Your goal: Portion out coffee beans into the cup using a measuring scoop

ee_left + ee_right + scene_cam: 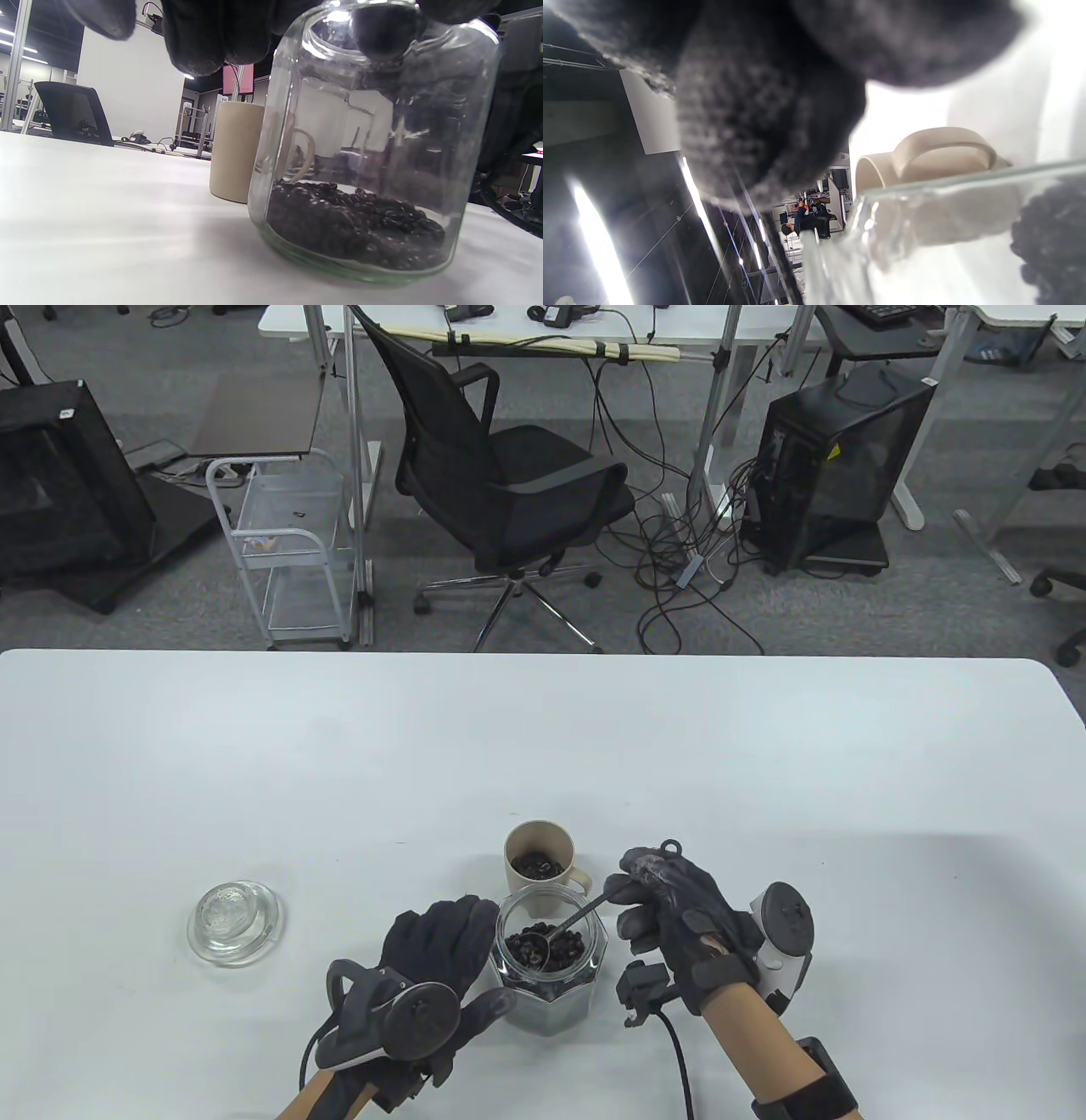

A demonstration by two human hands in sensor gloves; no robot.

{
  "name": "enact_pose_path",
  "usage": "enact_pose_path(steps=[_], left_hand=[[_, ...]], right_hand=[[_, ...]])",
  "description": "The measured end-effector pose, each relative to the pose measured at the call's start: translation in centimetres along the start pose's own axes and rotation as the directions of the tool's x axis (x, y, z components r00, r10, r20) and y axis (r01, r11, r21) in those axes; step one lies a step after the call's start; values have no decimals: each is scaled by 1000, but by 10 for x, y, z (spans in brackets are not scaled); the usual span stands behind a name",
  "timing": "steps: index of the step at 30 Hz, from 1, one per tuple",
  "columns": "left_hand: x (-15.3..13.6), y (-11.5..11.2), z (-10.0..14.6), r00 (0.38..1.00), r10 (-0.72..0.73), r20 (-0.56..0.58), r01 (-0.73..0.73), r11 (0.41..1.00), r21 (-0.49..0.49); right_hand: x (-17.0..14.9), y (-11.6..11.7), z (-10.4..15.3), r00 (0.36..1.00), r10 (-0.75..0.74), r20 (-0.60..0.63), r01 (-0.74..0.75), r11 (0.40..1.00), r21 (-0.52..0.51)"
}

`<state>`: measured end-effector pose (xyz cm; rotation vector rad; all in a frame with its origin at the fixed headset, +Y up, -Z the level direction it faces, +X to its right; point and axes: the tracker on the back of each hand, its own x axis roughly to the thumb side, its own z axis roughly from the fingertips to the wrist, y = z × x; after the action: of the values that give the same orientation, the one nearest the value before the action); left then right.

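In the table view, a glass jar (550,971) of coffee beans (547,946) stands near the front edge of the white table (543,746). The left hand (433,959) is wrapped round the jar's left side, fingers curled against the glass. The right hand (679,908), to the right of the jar, pinches the handle of a dark measuring scoop (570,929); the scoop's bowl sits down inside the jar's mouth among the beans. Just beyond the jar stands a beige cup (540,868), its handle pointing right and near, with some beans already in it. A glass lid (234,920) lies well to the left on the table.

In the left wrist view, the jar (373,144) fills the right half, upright, beans (356,228) heaped at its bottom. Gloved fingers (212,38) clamp its upper part. The cup (235,152) stands just behind the jar on the left, its handle seen through the glass.

In the right wrist view, blurred gloved fingers (763,106) fill the top. Below are the jar's rim (967,178), the cup's handle (946,150) beyond it, and beans (1052,237) at the right edge. The grip itself cannot be made out here.
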<state>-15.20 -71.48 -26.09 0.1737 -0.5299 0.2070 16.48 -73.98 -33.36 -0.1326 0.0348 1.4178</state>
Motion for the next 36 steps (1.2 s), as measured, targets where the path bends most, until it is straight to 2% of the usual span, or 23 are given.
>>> enact_pose_path(steps=[9,14,18,22,27,30,33,36], left_hand=[[0,0,0,1000,2,0,-2,1000,-1],[0,0,0,1000,2,0,-2,1000,0],[0,0,0,1000,3,-1,-3,1000,-1],[0,0,0,1000,3,0,-3,1000,-1],[0,0,0,1000,2,0,-2,1000,-1],[0,0,0,1000,1,0,-1,1000,-2],[0,0,0,1000,-1,1,1,1000,-1],[0,0,0,1000,-5,1,5,1000,-1]], right_hand=[[2,-6,-3,1000,-25,9,25,999,-32],[5,-14,-8,995,-101,3,100,993,-65],[12,-21,-18,981,-194,26,195,976,-94],[15,-25,-31,975,-216,44,220,967,-129],[9,-24,-47,989,-134,67,143,975,-170],[8,-19,-51,993,-54,108,69,987,-145],[14,-11,-51,978,64,198,-42,993,-113],[24,-1,-48,923,196,331,-183,981,-69]])
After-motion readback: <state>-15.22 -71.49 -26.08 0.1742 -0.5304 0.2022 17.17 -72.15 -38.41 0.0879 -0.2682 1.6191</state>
